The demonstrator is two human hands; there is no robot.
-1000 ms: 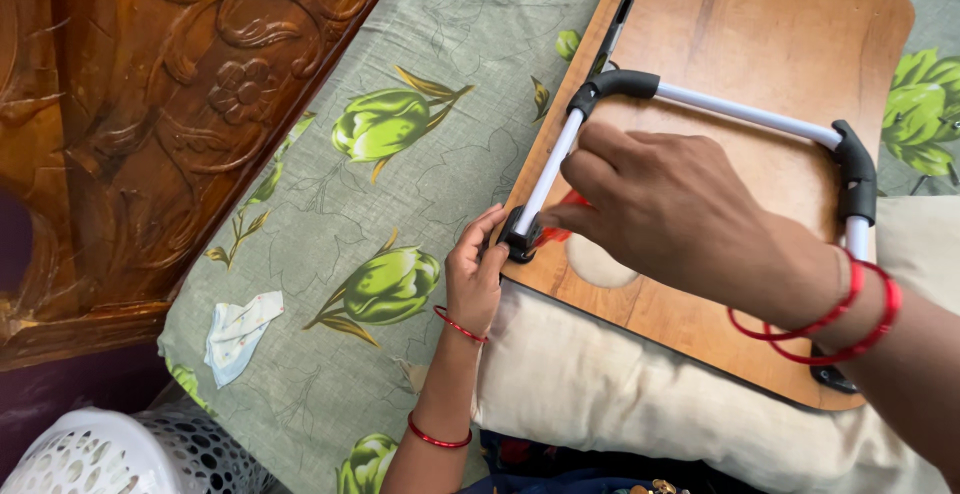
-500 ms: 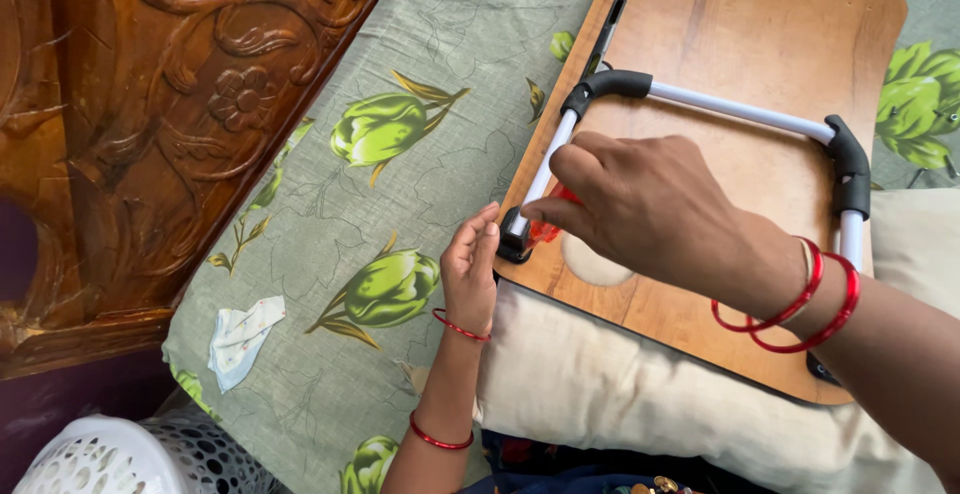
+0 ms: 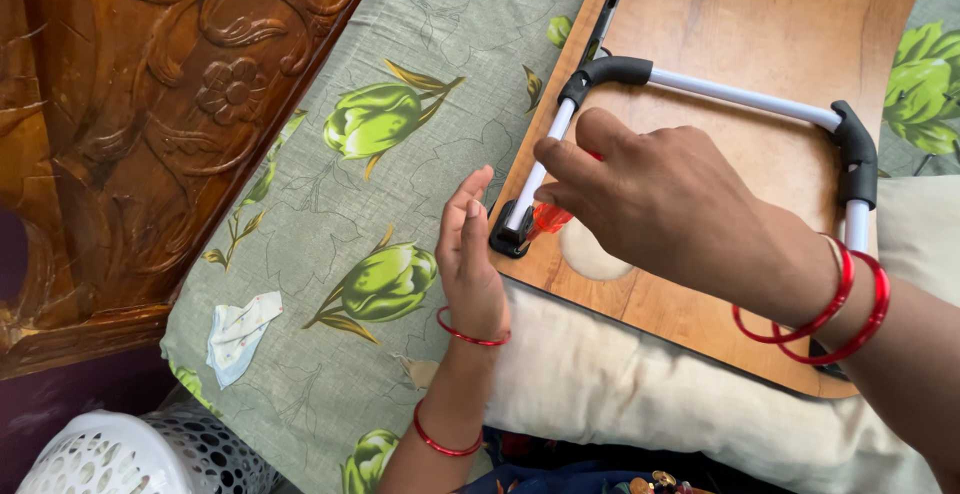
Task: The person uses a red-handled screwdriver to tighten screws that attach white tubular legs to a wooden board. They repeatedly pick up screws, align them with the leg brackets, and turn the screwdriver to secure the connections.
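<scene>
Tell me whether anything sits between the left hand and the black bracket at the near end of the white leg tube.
Nothing visible does. The left hand rests open on the bedsheet right beside the black bracket, at the wooden board's edge. The right hand reaches in from the other side with a red-handled tool.

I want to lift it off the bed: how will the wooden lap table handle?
The wooden lap table looks stiff, probably fairly light. Half on the pillow, it may rock. Its folding leg might swing loose.
</scene>
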